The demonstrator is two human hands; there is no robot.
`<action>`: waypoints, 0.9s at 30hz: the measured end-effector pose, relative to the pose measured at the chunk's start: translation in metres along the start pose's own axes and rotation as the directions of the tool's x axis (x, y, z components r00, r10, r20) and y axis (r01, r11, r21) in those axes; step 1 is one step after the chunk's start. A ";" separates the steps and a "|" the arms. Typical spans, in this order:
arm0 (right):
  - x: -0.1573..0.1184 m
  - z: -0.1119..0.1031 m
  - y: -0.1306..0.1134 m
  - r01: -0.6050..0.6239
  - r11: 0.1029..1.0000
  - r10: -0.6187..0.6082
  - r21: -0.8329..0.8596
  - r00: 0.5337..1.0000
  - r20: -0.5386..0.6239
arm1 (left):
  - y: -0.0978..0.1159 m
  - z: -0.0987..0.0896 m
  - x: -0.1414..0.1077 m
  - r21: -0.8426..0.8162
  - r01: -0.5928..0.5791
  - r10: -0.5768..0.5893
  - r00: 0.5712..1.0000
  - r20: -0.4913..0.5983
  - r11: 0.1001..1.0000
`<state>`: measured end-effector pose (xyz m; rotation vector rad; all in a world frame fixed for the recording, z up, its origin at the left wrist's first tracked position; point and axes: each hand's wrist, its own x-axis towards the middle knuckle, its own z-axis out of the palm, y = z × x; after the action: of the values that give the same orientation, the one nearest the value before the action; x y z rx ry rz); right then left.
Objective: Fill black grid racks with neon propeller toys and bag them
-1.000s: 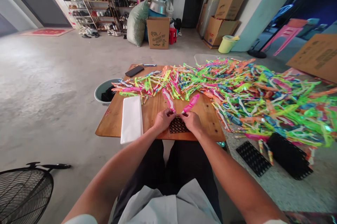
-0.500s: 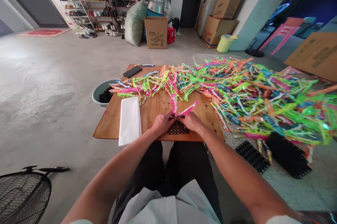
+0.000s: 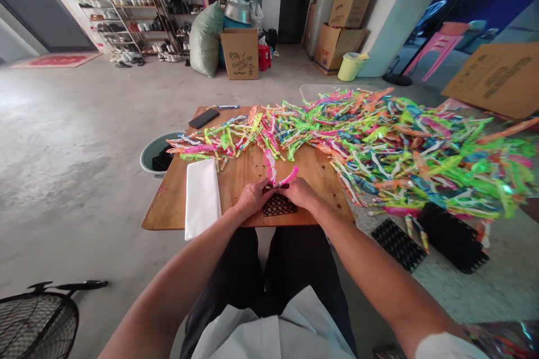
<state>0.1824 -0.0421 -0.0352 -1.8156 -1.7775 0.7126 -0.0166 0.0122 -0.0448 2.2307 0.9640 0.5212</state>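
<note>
At the middle of the near edge of the brown wooden desk [image 3: 240, 190], a small black plastic lattice panel [image 3: 279, 207] lies between the hands. The left hand [image 3: 254, 197] and the right hand [image 3: 300, 192] each have their grip closed on its far side; whether they also pinch the two slender pink-and-white plastic pieces [image 3: 270, 166] rising there, I cannot tell. A flat white rectangular packet [image 3: 202, 199] overhangs the near edge, left of the hands.

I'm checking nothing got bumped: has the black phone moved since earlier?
No; the black phone keeps its place near the far left corner of the wooden table.
</note>
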 end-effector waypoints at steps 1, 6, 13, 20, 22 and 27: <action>0.000 0.002 0.000 -0.006 1.000 0.005 -0.015 1.000 -0.017 | 0.000 0.000 0.000 0.017 0.002 -0.002 1.000 -0.004 1.000; -0.007 0.014 -0.009 -0.070 0.989 0.056 -0.133 0.993 -0.108 | 0.002 0.002 -0.002 0.089 -0.044 0.046 0.999 -0.014 0.995; -0.007 0.006 -0.013 -0.065 0.994 0.071 0.093 0.995 -0.066 | 0.003 0.006 -0.002 0.164 -0.028 0.035 0.999 -0.038 0.986; -0.001 -0.009 0.000 -0.047 0.917 0.016 0.396 0.997 0.081 | 0.005 0.006 0.000 0.168 0.009 -0.002 0.999 -0.042 0.986; -0.001 -0.010 0.000 -0.045 0.913 0.007 0.406 0.996 0.094 | 0.008 0.004 0.000 0.137 0.019 -0.015 0.999 -0.035 0.990; 0.000 -0.011 -0.002 -0.037 0.942 0.004 0.335 0.995 0.100 | 0.008 0.001 0.000 0.089 0.039 -0.037 0.999 -0.024 0.995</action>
<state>0.1885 -0.0423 -0.0254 -1.5935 -1.5807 1.0596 -0.0117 0.0075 -0.0398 2.2848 1.0583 0.4956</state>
